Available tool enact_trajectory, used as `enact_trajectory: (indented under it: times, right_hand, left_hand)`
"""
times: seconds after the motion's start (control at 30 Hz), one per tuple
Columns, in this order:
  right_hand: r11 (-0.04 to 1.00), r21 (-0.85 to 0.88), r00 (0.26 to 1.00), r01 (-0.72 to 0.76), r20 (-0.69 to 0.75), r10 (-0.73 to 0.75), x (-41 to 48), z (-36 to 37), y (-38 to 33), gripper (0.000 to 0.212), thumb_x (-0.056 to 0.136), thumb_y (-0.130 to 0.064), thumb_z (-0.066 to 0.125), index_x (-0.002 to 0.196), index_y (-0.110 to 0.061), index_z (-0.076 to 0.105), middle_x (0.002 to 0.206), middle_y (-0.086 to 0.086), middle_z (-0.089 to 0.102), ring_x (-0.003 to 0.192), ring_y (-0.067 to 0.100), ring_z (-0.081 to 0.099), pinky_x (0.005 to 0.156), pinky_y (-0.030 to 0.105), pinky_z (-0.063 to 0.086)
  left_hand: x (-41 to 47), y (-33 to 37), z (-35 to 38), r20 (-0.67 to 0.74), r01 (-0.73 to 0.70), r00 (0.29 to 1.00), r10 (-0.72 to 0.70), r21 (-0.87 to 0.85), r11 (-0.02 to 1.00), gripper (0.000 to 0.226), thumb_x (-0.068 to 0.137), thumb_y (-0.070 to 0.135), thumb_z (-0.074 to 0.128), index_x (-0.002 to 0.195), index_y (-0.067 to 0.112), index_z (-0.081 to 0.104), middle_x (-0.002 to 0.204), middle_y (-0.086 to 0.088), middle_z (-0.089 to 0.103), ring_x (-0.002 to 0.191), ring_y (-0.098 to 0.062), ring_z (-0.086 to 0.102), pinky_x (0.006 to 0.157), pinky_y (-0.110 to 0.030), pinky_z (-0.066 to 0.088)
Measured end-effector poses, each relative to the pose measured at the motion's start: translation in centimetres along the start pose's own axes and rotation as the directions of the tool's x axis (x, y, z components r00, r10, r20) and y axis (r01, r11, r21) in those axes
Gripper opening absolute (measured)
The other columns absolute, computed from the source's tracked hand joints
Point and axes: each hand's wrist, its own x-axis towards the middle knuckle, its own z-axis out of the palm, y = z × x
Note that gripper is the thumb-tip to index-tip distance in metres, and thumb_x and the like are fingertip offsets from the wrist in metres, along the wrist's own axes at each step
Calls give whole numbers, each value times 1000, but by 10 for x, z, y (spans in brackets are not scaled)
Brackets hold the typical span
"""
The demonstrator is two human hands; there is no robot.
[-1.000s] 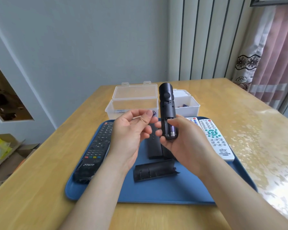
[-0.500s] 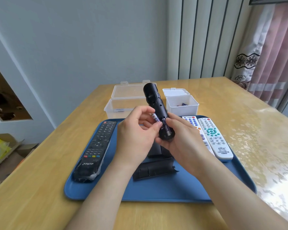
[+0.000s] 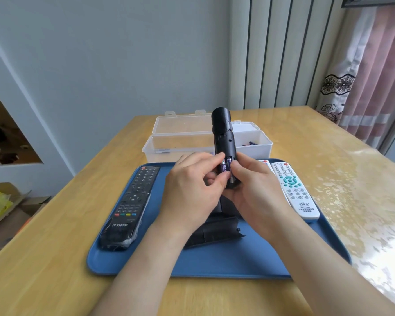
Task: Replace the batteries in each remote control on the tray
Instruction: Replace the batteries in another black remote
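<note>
My right hand [image 3: 255,190] holds a black remote [image 3: 224,140] upright above the blue tray [image 3: 214,263], its open battery bay facing me. My left hand [image 3: 189,190] pinches a purple battery [image 3: 222,168] with thumb and fingers and presses it into the bay, beside a second battery [image 3: 229,166] seated there. The remote's black battery cover [image 3: 217,231] lies on the tray under my wrists. A long black remote [image 3: 130,206] lies on the tray's left side, a white remote [image 3: 294,190] on its right, with another white remote partly hidden behind my right hand.
Two clear plastic boxes stand behind the tray: an open one [image 3: 169,147] on the left, and a smaller one [image 3: 258,144] on the right with batteries inside. The wooden table [image 3: 43,258] extends around the tray. Curtains hang at the right.
My left hand brought the battery from beside the remote into its bay. The remote swung from tilted left back to upright and both hands closed together.
</note>
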Motion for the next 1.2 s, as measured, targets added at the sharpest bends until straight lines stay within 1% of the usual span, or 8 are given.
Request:
enact_trajectory:
  times: [0.23, 0.37, 0.43, 0.6, 0.7, 0.83, 1.03, 1.2]
  right_hand:
    - [996, -65, 997, 58, -40, -61, 1, -6, -1, 24, 104, -3, 39, 108, 6, 61, 78, 9, 67, 73, 18, 66, 65, 28, 56]
    - [992, -120, 999, 42, -3, -43, 2, -10, -3, 23, 102, 2, 44, 117, 6, 60, 101, 22, 70, 98, 33, 70, 88, 40, 58]
    - [980, -189, 998, 56, 37, -50, 2, -10, -6, 25, 101, 3, 44, 120, 2, 59, 112, 25, 69, 106, 36, 69, 90, 41, 58]
    - [906, -407, 989, 115, 130, -67, -4, 0, -3, 31, 101, 6, 41, 116, -15, 60, 105, 17, 71, 88, 25, 74, 79, 34, 61]
    - [884, -449, 988, 126, 137, -71, -4, 1, -1, 33, 101, 5, 41, 116, -19, 58, 106, 18, 70, 87, 28, 74, 76, 30, 61]
    - [852, -505, 983, 134, 176, -50, -5, 3, 0, 32, 101, 4, 42, 124, -13, 57, 110, 17, 68, 90, 31, 73, 78, 33, 61]
    - [815, -578, 956, 46, 263, 132, -7, -7, -13, 30, 103, 1, 42, 130, -9, 52, 108, 25, 67, 89, 26, 73, 84, 35, 60]
    - [800, -600, 960, 13, 231, 158, -6, -12, -13, 28, 101, 2, 46, 124, -9, 56, 98, 26, 68, 84, 26, 72, 79, 35, 61]
  left_hand:
    - [-3, 3, 7, 81, -112, 992, 95, 239, 965, 33, 91, 28, 49, 112, 22, 72, 103, 12, 68, 95, -19, 57, 73, -38, 53]
    - [0, -3, 0, 147, 105, 985, -95, -62, 993, 28, 87, 22, 55, 108, 26, 74, 105, 18, 66, 103, -10, 58, 87, -27, 50]
    - [4, 0, -4, 165, 286, 954, -250, -244, 927, 20, 87, 20, 63, 102, 27, 74, 98, 16, 67, 97, -7, 63, 83, -20, 50]
    - [9, 2, -7, 178, 560, 811, -558, -515, 649, 33, 79, 23, 79, 104, 12, 60, 87, -9, 66, 74, -25, 65, 67, -39, 57]
    - [9, 2, -12, 270, 605, 767, -582, -606, 516, 26, 82, 8, 74, 101, 2, 57, 88, -16, 70, 66, -19, 65, 58, -30, 54]
    - [8, 5, -15, 321, 605, 744, -586, -697, 386, 32, 81, -5, 69, 98, 8, 45, 81, -15, 72, 58, -23, 63, 46, -27, 45]
    - [7, 11, -16, 291, 609, 773, -563, -589, 531, 37, 81, -13, 66, 93, 11, 41, 63, -5, 69, 39, -15, 50, 40, -24, 40]
    - [5, 6, -15, 367, 647, 758, -540, -534, 544, 39, 83, -7, 67, 97, 14, 38, 66, -7, 69, 42, -18, 48, 47, -28, 46]
